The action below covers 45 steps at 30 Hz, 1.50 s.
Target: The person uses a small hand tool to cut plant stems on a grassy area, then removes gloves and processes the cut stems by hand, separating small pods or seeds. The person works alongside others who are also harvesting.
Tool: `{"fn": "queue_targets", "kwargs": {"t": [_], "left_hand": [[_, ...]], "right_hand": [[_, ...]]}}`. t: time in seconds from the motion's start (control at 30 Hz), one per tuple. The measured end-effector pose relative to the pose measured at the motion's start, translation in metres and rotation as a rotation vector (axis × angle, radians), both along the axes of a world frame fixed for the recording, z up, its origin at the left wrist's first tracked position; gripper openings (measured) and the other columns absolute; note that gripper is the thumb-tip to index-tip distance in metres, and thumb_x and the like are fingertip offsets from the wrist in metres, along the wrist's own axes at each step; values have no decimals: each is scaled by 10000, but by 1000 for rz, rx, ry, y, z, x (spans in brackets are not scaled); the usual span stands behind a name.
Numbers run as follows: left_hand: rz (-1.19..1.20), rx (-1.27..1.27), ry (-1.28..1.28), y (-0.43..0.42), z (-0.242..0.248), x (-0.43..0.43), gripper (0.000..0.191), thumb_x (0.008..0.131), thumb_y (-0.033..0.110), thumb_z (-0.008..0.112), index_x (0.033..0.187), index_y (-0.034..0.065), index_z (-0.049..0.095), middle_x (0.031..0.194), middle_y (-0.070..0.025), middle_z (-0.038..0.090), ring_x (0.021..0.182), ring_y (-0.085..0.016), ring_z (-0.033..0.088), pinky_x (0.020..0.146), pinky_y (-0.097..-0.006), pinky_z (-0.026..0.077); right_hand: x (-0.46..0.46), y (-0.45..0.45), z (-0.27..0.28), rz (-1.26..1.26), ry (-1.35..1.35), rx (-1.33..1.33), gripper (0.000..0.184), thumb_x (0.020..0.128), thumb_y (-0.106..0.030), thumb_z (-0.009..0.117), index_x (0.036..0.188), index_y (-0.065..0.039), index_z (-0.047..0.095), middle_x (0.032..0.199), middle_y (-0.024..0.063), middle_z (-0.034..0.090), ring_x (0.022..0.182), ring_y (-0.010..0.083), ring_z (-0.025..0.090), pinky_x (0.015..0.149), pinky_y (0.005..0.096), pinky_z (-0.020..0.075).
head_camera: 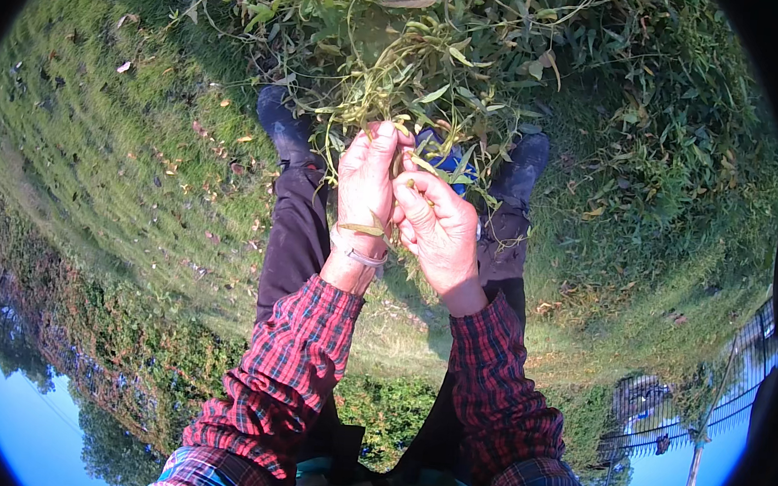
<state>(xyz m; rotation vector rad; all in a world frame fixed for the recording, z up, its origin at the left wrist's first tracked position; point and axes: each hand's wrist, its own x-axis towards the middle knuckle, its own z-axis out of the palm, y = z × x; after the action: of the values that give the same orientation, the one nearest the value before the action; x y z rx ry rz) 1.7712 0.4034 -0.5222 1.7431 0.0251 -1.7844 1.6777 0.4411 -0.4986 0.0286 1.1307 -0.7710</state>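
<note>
Green bean-like pods on a leafy vine [422, 36] hang just beyond my hands. My left hand [370, 173] pinches a cluster of thin stems and pods at its fingertips. Close against it on the right, my right hand [435, 226] has thumb and forefinger closed on a small green pod [411, 184]. A slender leaf or dry pod [361, 228] lies across my left wrist, above a pale wristband [364, 258]. Behind the stems, between my feet, a blue object [437, 147] shows in part; its kind is not clear.
My dark boots [282, 121] stand apart on grass [129, 154] strewn with fallen leaves. A dense heap of green vines [658, 127] spreads beyond and to the right. A hedge [148, 347] and a metal fence [648, 438] show at the picture's lower rim.
</note>
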Motion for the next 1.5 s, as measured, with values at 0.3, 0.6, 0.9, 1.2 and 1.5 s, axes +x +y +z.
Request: {"fn": "queue_targets", "kwargs": {"t": [0.3, 0.6, 0.9, 1.2, 1.5], "left_hand": [[104, -3, 207, 2, -9, 5, 263, 864, 292, 536, 752, 55, 517, 647, -26, 520, 565, -107, 485, 539, -253, 408], [-487, -169, -156, 5, -3, -2, 323, 890, 312, 524, 708, 46, 534, 602, 60, 453, 549, -31, 374, 488, -198, 313], [-498, -159, -129, 4, -4, -2, 170, 843, 135, 601, 951, 13, 651, 756, 43, 592, 650, -10, 456, 551, -164, 372], [-201, 40, 164, -1, 1, 1, 392, 909, 376, 453, 919, 20, 618, 562, 56, 413, 491, -49, 429, 449, -202, 362], [-149, 98, 182, -4, 4, 1, 354, 928, 356, 408, 828, 38, 529, 544, 21, 422, 465, -80, 359, 479, -244, 346]], "right_hand": [[-52, -8, -7, -292, -240, -109, 152, 889, -88, 399, 913, 7, 515, 714, 50, 487, 506, 38, 362, 406, 171, 307], [-43, -10, -7, -152, -88, -98, 197, 909, -170, 449, 885, 5, 538, 689, 32, 497, 496, 35, 369, 409, 169, 296], [-48, -12, -9, -178, -26, -72, 201, 910, -146, 470, 998, 14, 554, 712, 14, 497, 500, 13, 358, 404, 142, 293], [-57, -4, -16, -227, -47, -30, 224, 915, -156, 453, 977, 37, 548, 726, 18, 471, 515, 22, 356, 413, 149, 298], [-44, -5, -22, 140, 462, -102, 180, 876, -170, 549, 981, -29, 586, 639, -34, 493, 543, 29, 416, 491, 183, 357]]}}
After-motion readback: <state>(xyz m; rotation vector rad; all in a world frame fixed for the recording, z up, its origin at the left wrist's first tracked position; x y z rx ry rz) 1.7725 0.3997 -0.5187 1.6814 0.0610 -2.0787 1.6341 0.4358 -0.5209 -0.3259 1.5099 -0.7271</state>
